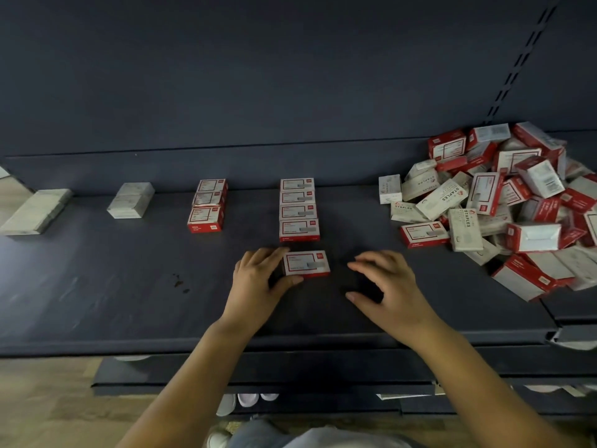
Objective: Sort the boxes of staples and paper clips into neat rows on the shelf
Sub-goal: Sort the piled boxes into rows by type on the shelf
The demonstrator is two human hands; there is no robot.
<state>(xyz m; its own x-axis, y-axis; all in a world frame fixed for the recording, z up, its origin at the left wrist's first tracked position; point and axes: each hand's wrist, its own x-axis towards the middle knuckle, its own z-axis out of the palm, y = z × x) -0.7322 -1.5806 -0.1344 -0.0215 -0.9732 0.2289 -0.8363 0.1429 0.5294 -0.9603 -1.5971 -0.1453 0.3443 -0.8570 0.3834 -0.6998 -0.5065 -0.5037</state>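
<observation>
Left hand (258, 277) pinching a red-and-white box (306, 264) by its left end, just in front of the four-box row (299, 209) on the shelf (129, 302). Right hand (386, 282) hovering right of that box, fingers loosely spread, holding nothing. Probably light, stiff cardboard, easily slid; best taken by the short ends.

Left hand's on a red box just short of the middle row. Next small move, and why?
Probably slide the red box straight back until it meets the row. The left hand grips its left end with thumb and fingers, and a gap of bare shelf separates it from the row's nearest box. It lies slightly right of the row, so nudge it left. The right hand hovers open, free to square it.
</observation>
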